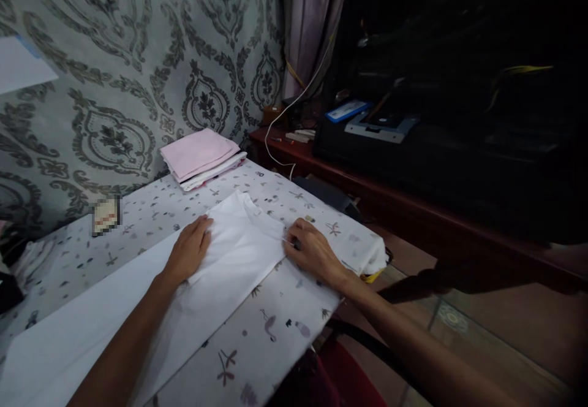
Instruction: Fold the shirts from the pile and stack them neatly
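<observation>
I read: stack [199, 154] folded, eleven o'clock; white cloth [241, 241] spread, unstacked; left hand [188, 249] flat, right hand [313, 251] pinching its edge.

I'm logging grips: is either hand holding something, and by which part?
The right hand appears to pinch the white cloth at its edge; the left hand only rests on it.

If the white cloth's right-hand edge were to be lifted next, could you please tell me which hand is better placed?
Probably the right: the right hand is curled at that edge of the white cloth, while the left hand lies palm-down on it, farther in.
</observation>
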The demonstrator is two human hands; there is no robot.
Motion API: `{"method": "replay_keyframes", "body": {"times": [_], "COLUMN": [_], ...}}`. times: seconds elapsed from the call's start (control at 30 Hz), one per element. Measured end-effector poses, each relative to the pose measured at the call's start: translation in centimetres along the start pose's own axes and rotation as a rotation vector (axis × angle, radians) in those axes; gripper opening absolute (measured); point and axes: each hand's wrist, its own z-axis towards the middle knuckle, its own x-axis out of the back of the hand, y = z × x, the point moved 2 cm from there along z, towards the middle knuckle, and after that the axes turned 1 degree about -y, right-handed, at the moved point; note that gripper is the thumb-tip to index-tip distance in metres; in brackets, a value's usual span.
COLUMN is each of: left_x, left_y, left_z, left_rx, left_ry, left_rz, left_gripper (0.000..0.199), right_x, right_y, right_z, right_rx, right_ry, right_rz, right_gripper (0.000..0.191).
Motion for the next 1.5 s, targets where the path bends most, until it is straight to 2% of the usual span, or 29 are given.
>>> {"method": "replay_keyframes", "body": {"times": [0.2,0.3,0.4,0.53,0.67,0.8,0.93,1.03,1.13,1.23,1.3,1.4,1.5], "left_x": [0.4,0.9,0.9,0.3,0.3,0.5,0.2,0.0,-0.2,-1.0,-1.8,-2.9,-3.5], "left_y": [-0.1,0.8,2.9,6.0,7.2,6.9,6.0,4.8,3.6,3.0,2.9,3.0,3.0], "left_z": [0.1,0.6,1.7,3.7,5.0,5.1,5.3,6.5,8.9,11.7,13.3,14.8,15.0], "left_rx": [-0.012,-0.035,-0.108,-0.217,-0.182,-0.083,-0.095,-0.092,-0.046,-0.015,0.001,0.042,0.086], "left_ry": [0.002,-0.001,-0.017,-0.080,-0.118,-0.084,-0.049,-0.013,0.033,0.020,0.008,0.008,0.012], "left_rz": [0.013,0.016,-0.005,0.003,-0.027,-0.051,-0.111,-0.173,-0.205,-0.199,-0.188,-0.178,-0.160], "left_gripper": [0.043,0.042,0.041,0.037,0.023,0.016,0.014,0.016,0.018,0.021,0.025,0.029,0.028], "right_x": [1.1,1.3,1.0,0.8,0.9,0.6,0.2,0.4,1.1,1.7,1.8,1.1,-0.6], "right_y": [1.6,2.1,1.9,0.9,0.4,0.5,0.7,0.6,0.4,0.2,0.0,-0.3,-0.8], "right_z": [0.1,0.1,0.1,0.0,-0.1,0.1,0.2,0.3,0.8,2.1,3.9,7.7,12.0], "right_rx": [-0.065,-0.090,-0.025,0.073,0.080,0.061,0.017,-0.003,-0.036,-0.066,-0.040,0.019,0.008], "right_ry": [0.184,0.225,0.182,0.055,-0.001,0.029,0.039,0.035,0.004,-0.030,-0.041,-0.103,-0.178], "right_rz": [0.320,0.423,0.420,0.320,0.212,0.138,0.105,0.111,0.102,0.035,-0.014,-0.039,-0.042], "right_gripper": [0.021,0.025,0.025,0.028,0.035,0.035,0.021,0.019,0.017,0.006,0.013,0.021,0.025]}}
